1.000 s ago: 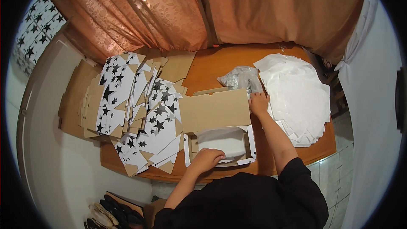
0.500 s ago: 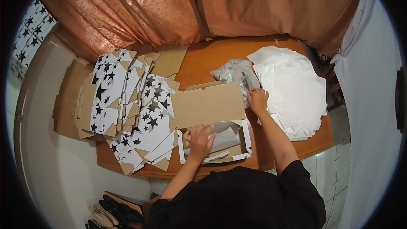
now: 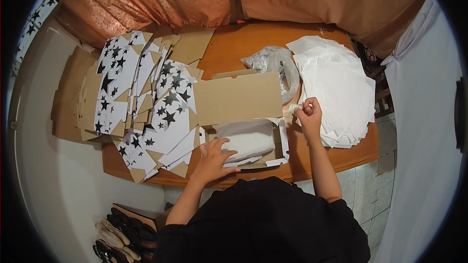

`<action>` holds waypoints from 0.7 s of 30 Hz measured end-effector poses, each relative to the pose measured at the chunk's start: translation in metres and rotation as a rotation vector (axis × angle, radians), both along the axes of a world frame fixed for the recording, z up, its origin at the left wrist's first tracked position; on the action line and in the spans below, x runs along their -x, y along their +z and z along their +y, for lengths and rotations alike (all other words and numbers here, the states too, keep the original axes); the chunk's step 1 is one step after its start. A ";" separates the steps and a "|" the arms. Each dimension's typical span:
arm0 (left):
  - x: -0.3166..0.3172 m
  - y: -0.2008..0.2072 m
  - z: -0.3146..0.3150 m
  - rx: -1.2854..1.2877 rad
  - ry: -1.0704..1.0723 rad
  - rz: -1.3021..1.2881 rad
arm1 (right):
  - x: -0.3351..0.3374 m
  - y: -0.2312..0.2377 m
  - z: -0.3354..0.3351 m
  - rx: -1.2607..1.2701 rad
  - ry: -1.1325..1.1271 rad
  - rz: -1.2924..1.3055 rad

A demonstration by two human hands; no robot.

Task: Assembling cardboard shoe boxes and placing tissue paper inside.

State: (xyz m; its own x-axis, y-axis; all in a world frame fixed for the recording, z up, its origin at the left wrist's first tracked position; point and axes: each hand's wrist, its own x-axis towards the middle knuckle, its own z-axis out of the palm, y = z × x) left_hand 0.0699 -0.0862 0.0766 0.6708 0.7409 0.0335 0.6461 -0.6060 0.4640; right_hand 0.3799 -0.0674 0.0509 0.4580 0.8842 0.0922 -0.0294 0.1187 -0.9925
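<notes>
A cardboard box [image 3: 285, 153] stands at the table's front edge, its plain brown lid [image 3: 239, 98] raised and tipped back. White tissue paper [image 3: 248, 138] lies inside, wrapped over something I cannot make out. My left hand [image 3: 212, 159] is spread with fingers apart at the box's left front corner, fingertips by the paper. To the right of the box, my right hand [image 3: 310, 115] pinches a small pale sachet [image 3: 294, 108] between thumb and fingers. Behind it lies a clear plastic bag [image 3: 287, 75] with its mouth loose, holding small silvery pieces.
Flat star-printed box blanks [image 3: 168, 97] are heaped on the left of the wooden table [image 3: 229, 44]. A thick stack of white paper sheets [image 3: 336, 92] covers the right side. Orange curtains [image 3: 292, 0] hang behind. Several shoes [image 3: 117, 236] sit low at the left.
My right hand has come out of the plastic bag toward me, now with a small sachet. My left hand has shifted left and spread at the box's corner. The view has tilted slightly.
</notes>
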 end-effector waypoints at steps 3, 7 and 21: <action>0.009 -0.023 -0.004 0.070 0.040 0.028 | 0.021 0.022 -0.016 0.078 0.168 0.160; -0.009 -0.021 0.014 0.004 -0.053 -0.075 | 0.029 0.013 -0.024 0.161 0.276 -0.337; -0.034 -0.076 0.035 -0.563 0.175 0.037 | 0.061 0.004 -0.014 0.067 0.292 -1.182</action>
State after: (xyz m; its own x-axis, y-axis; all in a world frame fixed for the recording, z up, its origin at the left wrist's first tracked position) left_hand 0.1044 -0.0512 0.0007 0.5487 0.7154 0.4325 0.7681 -0.6357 0.0770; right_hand 0.3185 -0.0813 0.0552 -0.0941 0.9587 0.2682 0.8790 0.2066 -0.4298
